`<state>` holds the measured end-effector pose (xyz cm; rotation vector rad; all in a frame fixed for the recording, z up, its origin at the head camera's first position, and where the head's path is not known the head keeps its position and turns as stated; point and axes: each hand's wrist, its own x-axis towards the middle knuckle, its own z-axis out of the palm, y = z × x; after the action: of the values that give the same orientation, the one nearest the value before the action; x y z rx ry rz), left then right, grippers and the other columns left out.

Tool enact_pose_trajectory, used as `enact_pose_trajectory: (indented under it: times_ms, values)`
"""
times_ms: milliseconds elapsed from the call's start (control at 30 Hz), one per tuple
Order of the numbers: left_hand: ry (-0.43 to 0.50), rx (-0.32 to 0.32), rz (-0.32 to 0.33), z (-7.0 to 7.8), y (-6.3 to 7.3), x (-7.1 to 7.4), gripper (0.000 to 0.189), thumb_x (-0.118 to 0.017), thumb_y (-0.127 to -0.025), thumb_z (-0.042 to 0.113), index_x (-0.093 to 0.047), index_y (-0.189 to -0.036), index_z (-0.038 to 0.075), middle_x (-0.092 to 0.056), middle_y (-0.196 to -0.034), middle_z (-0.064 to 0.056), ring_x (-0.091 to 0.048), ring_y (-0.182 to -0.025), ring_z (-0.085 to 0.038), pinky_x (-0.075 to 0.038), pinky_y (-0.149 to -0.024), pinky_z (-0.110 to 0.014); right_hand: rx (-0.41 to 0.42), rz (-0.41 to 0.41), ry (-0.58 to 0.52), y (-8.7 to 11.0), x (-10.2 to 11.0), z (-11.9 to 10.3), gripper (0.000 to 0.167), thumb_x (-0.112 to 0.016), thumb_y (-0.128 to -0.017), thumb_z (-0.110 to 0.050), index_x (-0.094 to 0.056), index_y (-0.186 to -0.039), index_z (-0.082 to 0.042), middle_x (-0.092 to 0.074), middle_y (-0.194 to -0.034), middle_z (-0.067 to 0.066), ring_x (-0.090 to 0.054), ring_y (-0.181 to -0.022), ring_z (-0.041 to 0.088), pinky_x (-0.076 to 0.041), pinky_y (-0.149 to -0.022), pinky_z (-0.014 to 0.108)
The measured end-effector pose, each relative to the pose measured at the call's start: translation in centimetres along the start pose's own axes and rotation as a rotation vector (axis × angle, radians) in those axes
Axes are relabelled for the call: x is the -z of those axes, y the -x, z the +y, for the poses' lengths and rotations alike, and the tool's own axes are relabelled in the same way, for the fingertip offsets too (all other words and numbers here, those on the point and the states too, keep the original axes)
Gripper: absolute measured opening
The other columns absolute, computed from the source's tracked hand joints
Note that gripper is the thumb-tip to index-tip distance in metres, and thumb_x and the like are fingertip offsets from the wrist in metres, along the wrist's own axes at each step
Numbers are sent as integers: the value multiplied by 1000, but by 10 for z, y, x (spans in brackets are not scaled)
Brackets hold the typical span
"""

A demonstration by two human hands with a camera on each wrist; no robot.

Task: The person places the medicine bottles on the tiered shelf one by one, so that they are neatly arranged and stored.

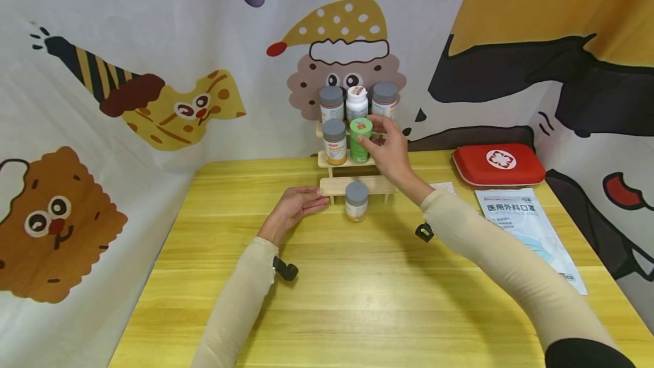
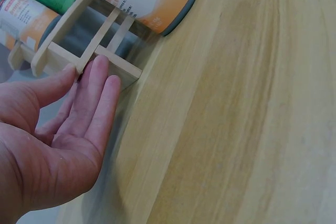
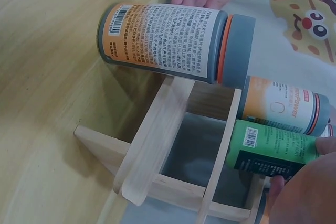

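My right hand (image 1: pixel 392 152) holds a green bottle (image 1: pixel 360 146) between thumb and fingers, over the middle step of a small wooden tiered rack (image 1: pixel 334 187). Close beside it on that step stands a grey-capped supplement bottle (image 1: pixel 335 146) with an orange and white label. The fingers of my left hand (image 1: pixel 296 208) are nearly straight and touch the left end of the rack's lowest step; the left wrist view shows thumb and fingertips at the wooden frame (image 2: pixel 63 20). Another grey-capped bottle (image 3: pixel 163 40) stands upright on the table before the lowest step.
The top step carries a white bottle (image 1: pixel 357 102) between two grey-capped bottles. On the right of the wooden table (image 1: pixel 327 300) lie a red first-aid case (image 1: pixel 477 169) and a face-mask packet (image 1: pixel 531 237). A printed cartoon curtain (image 1: pixel 204 27) hangs close behind the rack.
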<state>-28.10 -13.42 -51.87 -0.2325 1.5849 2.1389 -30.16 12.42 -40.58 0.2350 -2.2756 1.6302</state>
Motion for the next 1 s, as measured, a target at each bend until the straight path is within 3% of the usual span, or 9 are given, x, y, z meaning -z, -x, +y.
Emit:
enact_pose_trajectory:
  times_ms: [800, 1000]
  values:
    - [-3, -5, 2, -1, 1, 0, 36, -62, -106, 4, -60, -139, -9, -80, -102, -10, -80, -93, -18, -63, -105, -42, 103, 27, 46, 4, -4, 3, 54, -81, -94, -9, -56, -143, -3, -58, -135, 20, -64, -122, 33, -63, -100, 56]
    - [-9, -5, 3, 0, 1, -1, 36, -62, -106, 4, -60, -139, -9, -80, -102, -10, -80, -94, -18, -61, -107, -43, 88, 28, 44, 8, -1, 4, 59, -83, -93, -10, -55, -144, -1, -58, -137, 20, -63, -125, 33, -63, -104, 48]
